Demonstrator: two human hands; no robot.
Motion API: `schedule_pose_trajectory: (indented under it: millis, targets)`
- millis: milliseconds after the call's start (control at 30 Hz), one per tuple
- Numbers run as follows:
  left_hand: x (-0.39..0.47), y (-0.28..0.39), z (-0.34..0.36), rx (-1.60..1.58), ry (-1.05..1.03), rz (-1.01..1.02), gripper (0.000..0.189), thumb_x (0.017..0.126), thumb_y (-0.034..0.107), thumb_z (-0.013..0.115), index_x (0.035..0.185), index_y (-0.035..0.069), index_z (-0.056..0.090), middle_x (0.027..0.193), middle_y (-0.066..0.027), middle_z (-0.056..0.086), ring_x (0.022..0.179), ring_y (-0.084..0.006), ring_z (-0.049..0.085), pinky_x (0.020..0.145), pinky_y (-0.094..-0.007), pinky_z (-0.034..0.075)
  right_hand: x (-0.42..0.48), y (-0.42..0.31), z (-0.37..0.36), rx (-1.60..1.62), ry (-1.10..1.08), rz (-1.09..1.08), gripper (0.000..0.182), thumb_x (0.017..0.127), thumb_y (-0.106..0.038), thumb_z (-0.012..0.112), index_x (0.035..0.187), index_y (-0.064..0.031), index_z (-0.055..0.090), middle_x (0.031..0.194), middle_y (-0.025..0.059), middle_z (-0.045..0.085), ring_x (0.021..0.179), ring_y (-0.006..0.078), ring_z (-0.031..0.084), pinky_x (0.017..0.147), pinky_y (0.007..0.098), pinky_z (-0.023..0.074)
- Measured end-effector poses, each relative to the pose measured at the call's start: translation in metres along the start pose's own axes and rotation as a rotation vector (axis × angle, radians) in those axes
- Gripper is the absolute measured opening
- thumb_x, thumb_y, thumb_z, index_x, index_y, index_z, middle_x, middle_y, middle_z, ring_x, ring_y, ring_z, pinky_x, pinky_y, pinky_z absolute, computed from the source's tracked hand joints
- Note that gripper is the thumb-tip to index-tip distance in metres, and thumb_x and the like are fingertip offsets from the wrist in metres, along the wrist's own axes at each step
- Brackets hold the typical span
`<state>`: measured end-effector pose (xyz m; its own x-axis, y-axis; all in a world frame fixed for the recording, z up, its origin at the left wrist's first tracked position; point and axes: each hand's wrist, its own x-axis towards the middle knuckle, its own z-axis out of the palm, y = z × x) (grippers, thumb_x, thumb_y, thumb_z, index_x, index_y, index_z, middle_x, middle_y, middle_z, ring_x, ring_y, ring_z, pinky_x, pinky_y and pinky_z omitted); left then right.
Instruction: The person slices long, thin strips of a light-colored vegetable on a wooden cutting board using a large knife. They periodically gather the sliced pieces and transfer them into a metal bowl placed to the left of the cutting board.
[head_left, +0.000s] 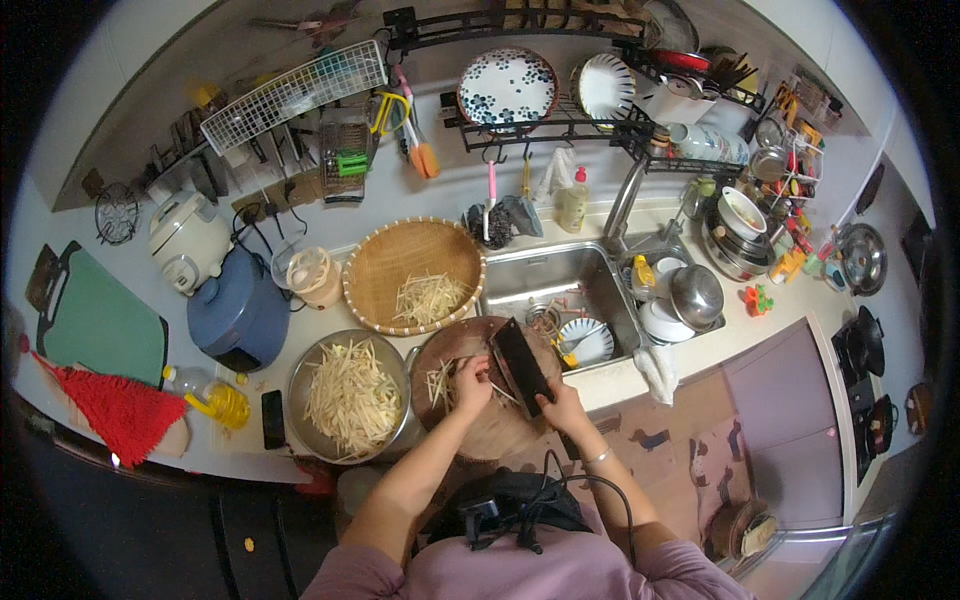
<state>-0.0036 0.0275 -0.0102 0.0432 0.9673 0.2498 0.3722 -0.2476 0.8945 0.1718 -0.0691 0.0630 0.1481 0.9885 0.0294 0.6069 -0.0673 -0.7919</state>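
Observation:
My right hand (562, 405) is closed on a black-bladed cleaver (520, 366) over a round wooden chopping board (487, 442). My left hand (471, 384) rests on the board, left of the blade, with its fingers bent; whether it holds a piece is hidden. Pale cut strips (439, 386) lie beside the left hand, and one strip lies between that hand and the blade. To the left, a metal bowl (294, 405) holds a heap of pale strips (351, 397). Behind the board, a woven bamboo basket (397, 255) holds a smaller pile of strips (431, 298).
A steel sink (517, 277) with a patterned plate (589, 341) adjoins the board's back right. Stacked bowls (664, 321) stand beyond it. A phone (273, 420), an oil bottle (225, 405) and a blue pot (238, 315) are at left. A white cloth (660, 375) hangs over the counter edge.

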Motion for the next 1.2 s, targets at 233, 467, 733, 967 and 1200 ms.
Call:
schedule_pose_trajectory:
  millis: [233, 467, 733, 967, 1200]
  targets:
    - [0.019, 0.001, -0.032, -0.146, 0.082, -0.001, 0.034, 0.065, -0.018, 0.049, 0.090, 0.001, 0.063, 0.096, -0.0086, 0.055, 0.084, -0.0205, 0.061, 0.070, -0.0267, 0.051, -0.013, 0.011, 0.021, 0.020, -0.091, -0.030, 0.025, 0.075, -0.010, 0.065, 0.096, 0.0008, 0.058, 0.082, 0.0258, 0.059, 0.085, 0.0414, 0.058, 0.069, 0.0402, 0.0471]
    - [0.028, 0.039, -0.092, 0.633, -0.246, -0.247, 0.023, 0.062, 0.018, 0.077, 0.073, 0.004, 0.064, 0.064, -0.0120, 0.061, 0.065, -0.0257, 0.062, 0.063, -0.0363, 0.049, -0.005, 0.009, 0.013, -0.083, -0.054, -0.054, 0.022, 0.075, -0.012, 0.064, 0.091, 0.0021, 0.058, 0.079, 0.0263, 0.059, 0.082, 0.0426, 0.057, 0.066, 0.0414, 0.0471]
    - [0.029, 0.026, -0.088, 0.691, -0.395, -0.283, 0.019, 0.064, 0.013, 0.071, 0.077, 0.000, 0.064, 0.072, -0.0179, 0.063, 0.071, -0.0308, 0.064, 0.066, -0.0396, 0.051, 0.000, 0.014, 0.014, 0.052, -0.019, -0.211, 0.019, 0.075, -0.010, 0.064, 0.089, 0.0017, 0.057, 0.078, 0.0257, 0.059, 0.080, 0.0425, 0.058, 0.064, 0.0423, 0.0475]
    - [0.042, 0.049, -0.046, -0.079, -0.355, -0.487, 0.018, 0.064, 0.003, 0.074, 0.077, -0.001, 0.062, 0.065, -0.0098, 0.062, 0.054, -0.0168, 0.062, 0.047, -0.0298, 0.051, -0.002, 0.021, 0.009, -0.012, -0.018, -0.039, 0.019, 0.074, -0.010, 0.064, 0.087, 0.0013, 0.055, 0.076, 0.0253, 0.059, 0.078, 0.0418, 0.059, 0.063, 0.0421, 0.0477]
    - [0.020, -0.006, 0.002, 0.103, -0.165, -0.179, 0.022, 0.063, 0.004, 0.077, 0.080, -0.001, 0.064, 0.075, -0.0111, 0.064, 0.066, -0.0185, 0.062, 0.060, -0.0310, 0.050, 0.005, 0.016, 0.006, -0.159, -0.005, -0.104, 0.018, 0.073, -0.009, 0.063, 0.085, 0.0005, 0.054, 0.073, 0.0261, 0.058, 0.075, 0.0437, 0.057, 0.063, 0.0464, 0.0470]
